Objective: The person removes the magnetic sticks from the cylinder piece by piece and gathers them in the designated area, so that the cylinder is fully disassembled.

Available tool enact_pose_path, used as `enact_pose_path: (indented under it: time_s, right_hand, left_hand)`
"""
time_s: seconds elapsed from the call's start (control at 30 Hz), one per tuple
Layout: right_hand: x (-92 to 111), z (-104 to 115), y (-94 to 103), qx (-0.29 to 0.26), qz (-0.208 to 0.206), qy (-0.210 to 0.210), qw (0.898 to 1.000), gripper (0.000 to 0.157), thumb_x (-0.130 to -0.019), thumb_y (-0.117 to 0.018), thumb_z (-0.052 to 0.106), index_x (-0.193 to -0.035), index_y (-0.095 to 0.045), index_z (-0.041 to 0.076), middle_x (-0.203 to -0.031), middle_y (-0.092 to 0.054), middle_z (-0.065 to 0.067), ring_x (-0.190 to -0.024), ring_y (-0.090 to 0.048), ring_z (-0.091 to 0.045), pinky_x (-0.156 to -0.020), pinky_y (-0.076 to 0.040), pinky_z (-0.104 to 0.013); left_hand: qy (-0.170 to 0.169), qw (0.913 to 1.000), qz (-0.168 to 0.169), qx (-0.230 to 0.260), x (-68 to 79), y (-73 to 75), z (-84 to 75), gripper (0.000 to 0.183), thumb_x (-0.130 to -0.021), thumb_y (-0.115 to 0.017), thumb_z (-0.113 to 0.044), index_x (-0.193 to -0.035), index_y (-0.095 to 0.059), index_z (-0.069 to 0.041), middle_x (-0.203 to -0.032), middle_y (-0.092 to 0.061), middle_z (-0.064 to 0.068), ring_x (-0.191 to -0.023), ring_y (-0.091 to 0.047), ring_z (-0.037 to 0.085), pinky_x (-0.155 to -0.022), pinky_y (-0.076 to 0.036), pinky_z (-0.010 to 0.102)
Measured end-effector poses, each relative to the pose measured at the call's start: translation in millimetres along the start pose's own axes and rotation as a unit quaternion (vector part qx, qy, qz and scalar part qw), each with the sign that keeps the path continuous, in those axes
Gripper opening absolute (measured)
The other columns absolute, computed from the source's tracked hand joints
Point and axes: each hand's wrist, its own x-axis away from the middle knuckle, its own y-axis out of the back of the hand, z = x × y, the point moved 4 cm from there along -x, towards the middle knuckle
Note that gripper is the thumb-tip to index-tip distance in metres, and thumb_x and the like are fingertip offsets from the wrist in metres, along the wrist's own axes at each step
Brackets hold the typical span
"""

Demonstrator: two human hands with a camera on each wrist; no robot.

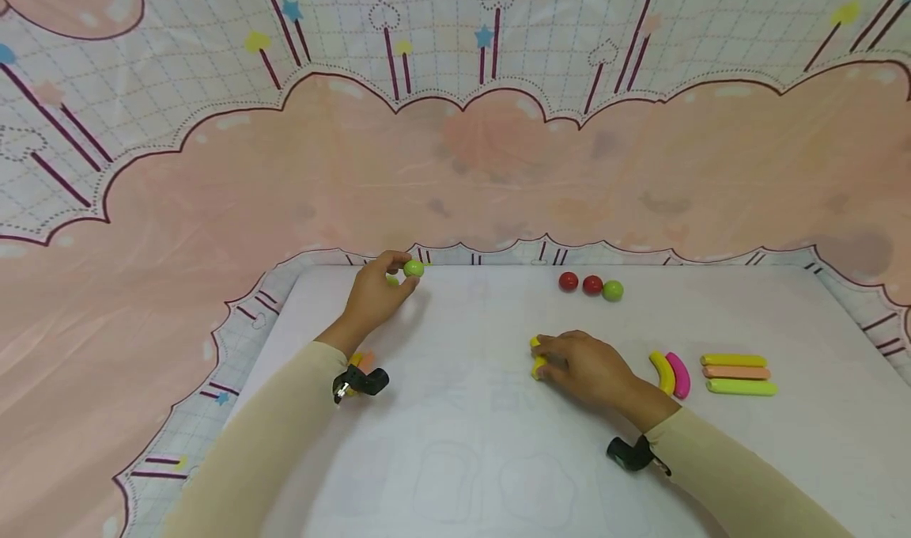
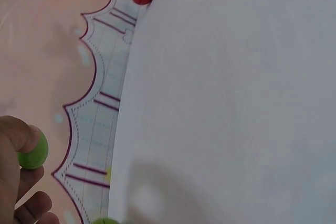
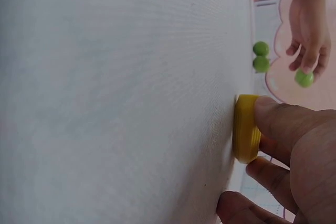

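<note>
In the head view my left hand (image 1: 375, 294) pinches a green ball (image 1: 413, 268) between thumb and fingers, raised at the far left of the white table. The same green ball (image 2: 34, 149) shows in the left wrist view. Two more green balls (image 3: 261, 64) lie below that hand in the right wrist view; the hand mostly hides them in the head view. My right hand (image 1: 587, 365) grips a yellow piece (image 3: 247, 129) low over the table's middle. Its fingers cover the piece's centre in the head view, so only two yellow ends show.
Two red balls (image 1: 592, 285) and a green ball (image 1: 613, 290) sit in a row at the back. Rightward lie a yellow curved piece (image 1: 662, 373), a magenta one (image 1: 678, 376) and yellow, orange and green sticks (image 1: 740, 388). Orange and yellow pieces (image 1: 366, 361) are partly behind my left wrist.
</note>
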Motion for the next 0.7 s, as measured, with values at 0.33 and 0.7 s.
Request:
enact_pose_path:
  time_s: [0.33,0.7]
  right_hand:
    - [-0.7,-1.4,-1.8,0.0,0.004,-0.009,1.0,0.038,-0.09,-0.081,0.031,-0.126,-0.074,0.022,-0.136,-0.066,0.001,-0.126,-0.059,-0.027,-0.102,-0.049,-0.05]
    - [-0.6,-0.5,-1.2,0.005,0.006,-0.009,1.0,0.038,-0.09,-0.081,0.032,-0.126,-0.074,0.022,-0.136,-0.066,0.001,-0.126,-0.059,-0.028,-0.101,-0.05,-0.051]
  left_hand:
    - [0.027,0.9992,-0.029,-0.001,6.1,30.2,27.1,0.039,-0.095,-0.073,-0.019,-0.129,-0.061,-0.004,-0.125,-0.066,0.016,-0.118,-0.057,0.034,-0.098,-0.046,0.051]
    - [0.072,0.996,-0.052,0.002,7.8,48.3,57.1,0.04,-0.097,-0.07,-0.019,-0.132,-0.059,-0.002,-0.124,-0.063,0.019,-0.117,-0.057,0.037,-0.099,-0.046,0.052]
